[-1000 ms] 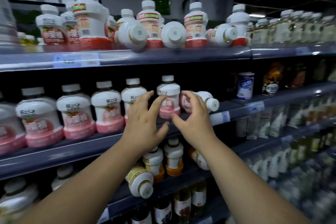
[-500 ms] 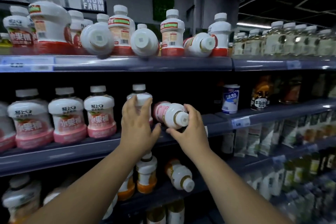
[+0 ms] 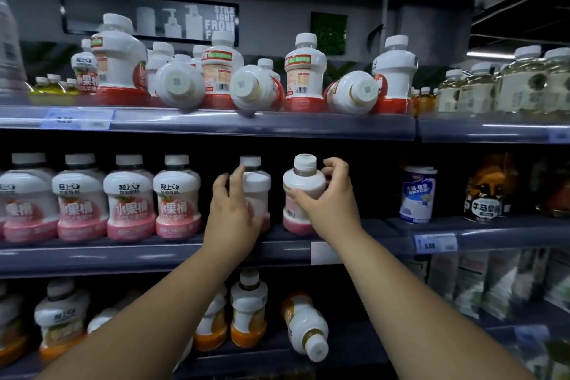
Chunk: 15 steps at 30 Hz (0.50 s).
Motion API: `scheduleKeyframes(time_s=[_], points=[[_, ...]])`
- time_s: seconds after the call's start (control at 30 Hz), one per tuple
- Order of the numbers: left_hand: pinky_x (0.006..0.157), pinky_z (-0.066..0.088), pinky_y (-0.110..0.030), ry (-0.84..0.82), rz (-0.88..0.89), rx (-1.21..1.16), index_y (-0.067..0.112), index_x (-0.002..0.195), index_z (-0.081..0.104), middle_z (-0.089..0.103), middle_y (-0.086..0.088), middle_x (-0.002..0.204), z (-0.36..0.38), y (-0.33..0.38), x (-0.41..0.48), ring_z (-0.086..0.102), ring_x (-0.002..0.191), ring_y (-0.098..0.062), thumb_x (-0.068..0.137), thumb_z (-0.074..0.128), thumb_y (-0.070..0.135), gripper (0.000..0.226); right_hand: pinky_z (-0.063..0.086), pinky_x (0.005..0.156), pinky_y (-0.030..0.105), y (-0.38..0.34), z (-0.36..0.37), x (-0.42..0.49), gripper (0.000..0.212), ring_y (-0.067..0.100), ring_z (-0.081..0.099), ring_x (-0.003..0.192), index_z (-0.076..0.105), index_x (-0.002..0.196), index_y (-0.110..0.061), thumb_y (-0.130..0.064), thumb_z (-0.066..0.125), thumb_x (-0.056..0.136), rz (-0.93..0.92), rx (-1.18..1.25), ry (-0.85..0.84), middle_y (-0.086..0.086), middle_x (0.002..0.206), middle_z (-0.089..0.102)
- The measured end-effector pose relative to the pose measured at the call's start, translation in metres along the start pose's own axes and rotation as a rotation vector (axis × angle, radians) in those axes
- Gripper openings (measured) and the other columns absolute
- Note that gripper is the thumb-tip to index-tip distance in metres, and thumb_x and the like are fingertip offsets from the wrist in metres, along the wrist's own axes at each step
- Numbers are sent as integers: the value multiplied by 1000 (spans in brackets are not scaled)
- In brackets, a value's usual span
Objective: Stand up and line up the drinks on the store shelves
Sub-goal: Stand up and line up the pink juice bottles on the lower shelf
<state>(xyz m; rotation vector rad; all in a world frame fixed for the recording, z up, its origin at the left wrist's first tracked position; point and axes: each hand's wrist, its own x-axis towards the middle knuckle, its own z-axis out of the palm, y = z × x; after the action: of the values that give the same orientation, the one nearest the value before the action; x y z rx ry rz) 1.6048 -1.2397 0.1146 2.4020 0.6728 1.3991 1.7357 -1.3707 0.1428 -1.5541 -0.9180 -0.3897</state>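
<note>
Pink bottle [image 3: 303, 194] upright near middle shelf [image 3: 123, 253] front edge, gap rightward to can [image 3: 418, 194]; right hand [image 3: 330, 210] fingers grasp it; left hand [image 3: 231, 216] fingers grasp neighbouring bottle [image 3: 257, 182].

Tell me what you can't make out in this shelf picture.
Head view only:
- Front label of the left pink bottle: covered by the left hand.
- Label of the right pink bottle: partly behind the right hand.
- Top-shelf price tag: blurred.
- Clear bottle at far left: cut by the frame edge.
</note>
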Motion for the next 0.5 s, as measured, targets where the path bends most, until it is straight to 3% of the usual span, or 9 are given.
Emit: scheduleKeyframes(time_s=[0.1,0.17,0.23,0.33,0.4,0.5], points=[[95,40,-32,-27,-62,-107,25,156,8,33,-12,148,0,0,2,49,123,-30,72,86,33,115,49,93,33,16,0,9,89,22,58,114,32,142,-23,-38,84,72,108,-51,-116,3,132,54],[92,43,-31,-79,-112,-136,26,155,6,47,-7,142,1,1,6,55,119,-25,71,86,38,117,49,96,36,26,-1,7,109,23,59,115,15,151,-29,-53,78,65,198,-151,-300,1,136,55],[90,47,-33,-117,-151,-109,21,154,11,57,-6,134,5,0,13,59,114,-25,67,88,43,118,51,95,42,28,-1,3,117,22,61,111,9,149,-33,-68,70,55,228,-250,-402,-3,134,58],[91,52,-42,-126,-265,-75,11,138,32,58,-8,126,9,1,23,60,111,-27,48,88,62,117,52,93,43,30,-2,2,118,22,60,113,19,140,-30,-74,77,47,220,-260,-358,-4,133,56],[89,54,-45,-151,-309,-72,16,124,40,59,-6,120,12,-1,25,62,107,-27,38,79,75,112,50,97,43,30,-3,3,120,22,58,117,17,141,-31,-71,79,47,215,-235,-357,-3,136,53],[87,54,-44,-212,-303,-79,28,118,39,62,4,111,14,-3,21,64,99,-23,46,72,73,91,50,98,42,31,-6,2,115,20,61,111,7,145,-41,-59,71,51,214,-176,-429,-4,134,57]])
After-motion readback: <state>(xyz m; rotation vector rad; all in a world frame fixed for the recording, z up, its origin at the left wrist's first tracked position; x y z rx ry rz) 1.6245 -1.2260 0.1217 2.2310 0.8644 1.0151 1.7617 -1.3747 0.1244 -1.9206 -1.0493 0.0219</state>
